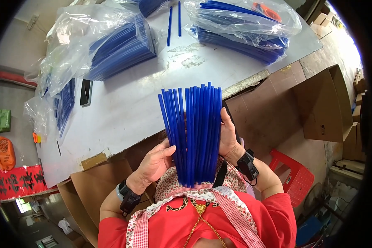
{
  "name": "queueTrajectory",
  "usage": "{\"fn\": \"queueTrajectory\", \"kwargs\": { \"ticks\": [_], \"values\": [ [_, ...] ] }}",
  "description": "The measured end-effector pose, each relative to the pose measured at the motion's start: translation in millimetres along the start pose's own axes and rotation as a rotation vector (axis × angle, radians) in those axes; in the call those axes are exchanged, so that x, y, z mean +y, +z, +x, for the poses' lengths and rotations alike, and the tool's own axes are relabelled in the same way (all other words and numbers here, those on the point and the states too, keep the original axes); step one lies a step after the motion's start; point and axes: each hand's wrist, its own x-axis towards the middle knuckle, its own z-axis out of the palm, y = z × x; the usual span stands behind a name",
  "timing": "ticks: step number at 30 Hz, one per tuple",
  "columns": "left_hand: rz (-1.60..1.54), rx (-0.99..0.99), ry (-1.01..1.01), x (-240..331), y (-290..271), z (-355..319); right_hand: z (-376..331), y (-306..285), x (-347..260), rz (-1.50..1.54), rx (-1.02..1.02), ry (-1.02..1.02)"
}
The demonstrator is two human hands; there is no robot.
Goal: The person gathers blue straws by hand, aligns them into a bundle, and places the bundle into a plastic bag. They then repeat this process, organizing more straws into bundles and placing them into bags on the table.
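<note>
Between my two hands stands a bundle of blue plastic tubes (196, 136), roughly upright in front of my chest and fanned a little at the top left. My left hand (156, 162) is closed on the bundle's left side, thumb across the front and the other fingers behind. On the right side, my right hand (228, 134) grips the same bundle, its thumb along the edge and its remaining fingers hidden behind the tubes. The lower ends of the tubes hang close to my apron (235, 206).
A white table (124, 111) spreads ahead. On it lie a bagged tube stack (124, 49) at left, another bagged stack (239, 37) at right, two loose tubes (179, 18) and a phone (85, 92). Cardboard boxes (324, 107) and a red stool (295, 177) stand at right.
</note>
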Motion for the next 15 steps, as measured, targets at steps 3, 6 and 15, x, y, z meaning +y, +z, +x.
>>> {"fn": "queueTrajectory", "kwargs": {
  "ticks": [3,6,15],
  "values": [
    [0.003,-0.003,-0.009,-2.3,1.8,-0.2,-2.1,-3.5,0.5,-0.009,0.035,-0.015],
    [-0.012,-0.002,-0.007,-3.8,7.5,-1.2,-3.6,1.6,2.2,-0.050,0.058,-0.019],
    [0.289,0.246,0.225,-11.9,18.7,10.5,21.1,49.1,30.7,-0.405,0.026,0.001]
  ]
}}
